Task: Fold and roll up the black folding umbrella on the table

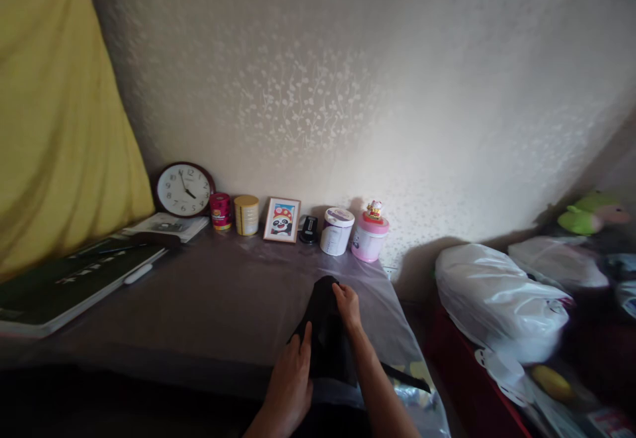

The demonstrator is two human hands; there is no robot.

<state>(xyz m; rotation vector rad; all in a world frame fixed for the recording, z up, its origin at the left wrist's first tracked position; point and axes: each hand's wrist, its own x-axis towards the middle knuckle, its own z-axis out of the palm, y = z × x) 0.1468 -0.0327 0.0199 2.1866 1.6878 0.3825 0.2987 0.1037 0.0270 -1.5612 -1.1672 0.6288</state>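
Observation:
A black fabric item (325, 332), which looks like a bag, stands near the table's front right edge. A dark strap (408, 378) sticks out beyond my right forearm, apparently part of it. My right hand (346, 303) is closed on the upper right edge, thumb and fingers pinching the fabric. Lower down, my left hand (293, 365) grips its left side, with the index finger lying along the fabric. The black item's lower part blends into dark shadow, so I cannot make out its full shape.
Along the wall stand a clock (185, 189), a red can (220, 211), a yellow can (246, 215), a framed panda picture (281, 220), a white tub (337, 232) and a pink tub (369, 238). Books (74, 279) lie left. White plastic bags (497, 299) sit right of the table (223, 299).

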